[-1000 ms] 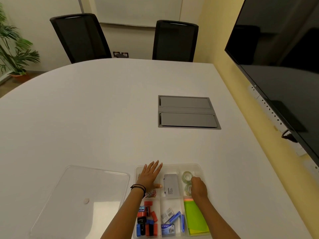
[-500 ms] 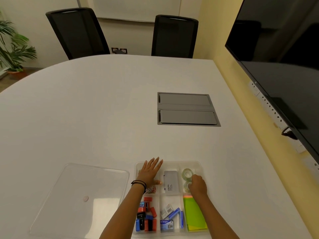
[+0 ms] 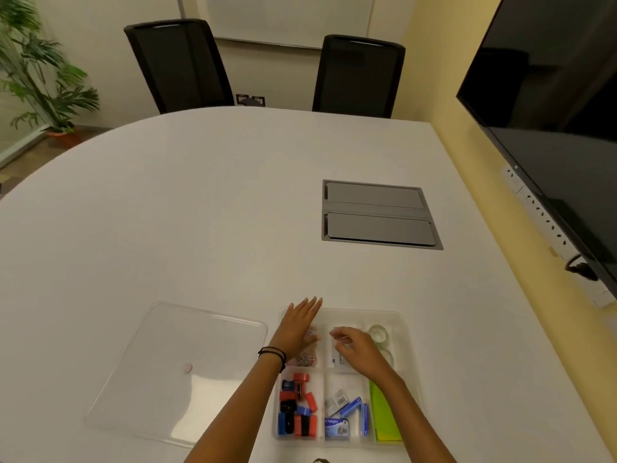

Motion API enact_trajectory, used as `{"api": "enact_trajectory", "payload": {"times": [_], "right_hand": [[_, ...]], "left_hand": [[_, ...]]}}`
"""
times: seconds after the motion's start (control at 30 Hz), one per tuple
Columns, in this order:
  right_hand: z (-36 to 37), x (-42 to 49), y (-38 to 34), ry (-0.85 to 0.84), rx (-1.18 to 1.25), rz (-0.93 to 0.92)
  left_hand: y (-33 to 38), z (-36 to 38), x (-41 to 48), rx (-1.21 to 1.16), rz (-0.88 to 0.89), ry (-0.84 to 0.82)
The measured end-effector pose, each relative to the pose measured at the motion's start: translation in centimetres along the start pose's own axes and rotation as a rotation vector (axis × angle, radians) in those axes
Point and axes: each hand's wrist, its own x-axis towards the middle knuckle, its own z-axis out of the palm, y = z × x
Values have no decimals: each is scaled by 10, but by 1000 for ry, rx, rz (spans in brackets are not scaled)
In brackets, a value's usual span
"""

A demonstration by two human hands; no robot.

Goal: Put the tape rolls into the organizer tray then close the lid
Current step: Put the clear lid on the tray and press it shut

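A clear organizer tray [image 3: 405, 332] sits on the white table near its front edge. Two clear tape rolls [image 3: 380, 333] lie in its far right compartment, the nearer one partly behind my wrist. My left hand [image 3: 298, 329] rests flat, fingers spread, on the tray's far left compartment over paper clips. My right hand [image 3: 359, 354] hovers over the middle far compartment above a grey box, fingers loosely curled and holding nothing. The clear lid [image 3: 180, 372] lies flat on the table left of the tray.
The tray also holds red, blue and black clips [image 3: 298, 409], blue staple boxes [image 3: 347, 414] and green sticky notes [image 3: 384, 412]. A grey cable hatch [image 3: 377, 215] is set into the table beyond. Two black chairs stand at the far side; a large screen hangs at right.
My right hand has left the tape rolls in the right compartment and moved left over the middle compartment. The left hand stays on the tray.
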Motion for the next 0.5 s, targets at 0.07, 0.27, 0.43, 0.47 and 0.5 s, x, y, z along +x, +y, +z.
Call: {"api": "enact_trajectory", "payload": {"times": [0.07,0.27,0.43,0.47,0.5], "right_hand": [[15,1,-15,-45,35,-56],[67,6,-55,-199,85,-127],[109,7,-69,-335,3,-125],[117,7,-70,-360,-36,-128],[124,7,-70,-386,-86,-138]], "left_hand": [[-16,-7,-16,-82,-53,124],[-98,-36,-92,-271,-333,435],[-161,-36,-166,-346,-676,472],[-172,-35,-177,-332,-738,429],[-181,-34,-188,-303,-803,372]]}}
